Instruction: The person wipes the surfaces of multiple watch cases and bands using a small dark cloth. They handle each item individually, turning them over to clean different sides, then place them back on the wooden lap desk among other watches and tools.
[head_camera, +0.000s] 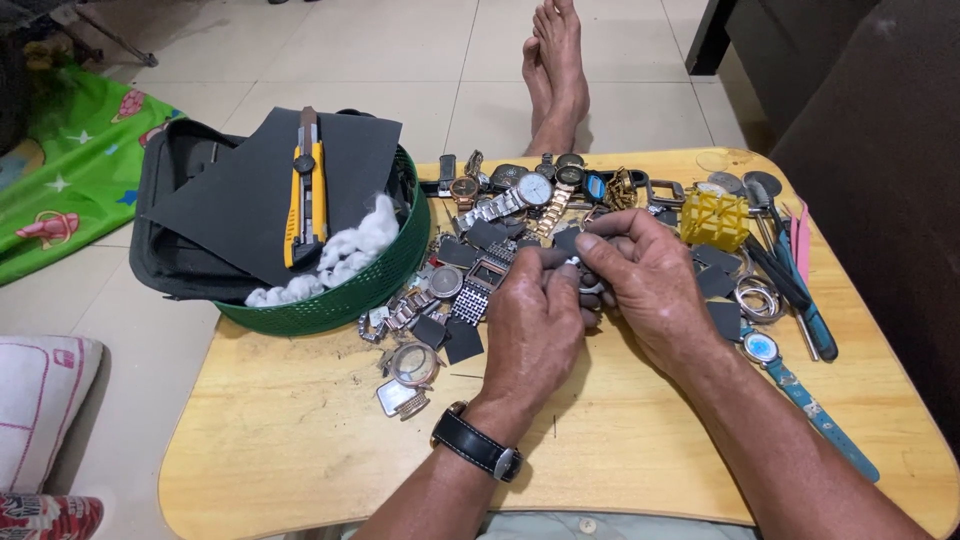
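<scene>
My left hand (535, 325) and my right hand (645, 275) meet over the middle of a low wooden table (300, 440). Together they pinch a small metal watch part (588, 285), mostly hidden by the fingers. A black-strapped watch (478, 445) sits on my left wrist. Under and around the hands lies a heap of wristwatches (520, 195), loose watch cases (412, 365) and small dark sandpaper squares (462, 342).
A green basket (350, 295) at the table's left holds dark sandpaper sheets, a yellow utility knife (305, 190) and white cotton. A yellow plastic holder (714, 218), tweezers and tools lie at right. My bare feet (553, 70) rest on the tiled floor beyond.
</scene>
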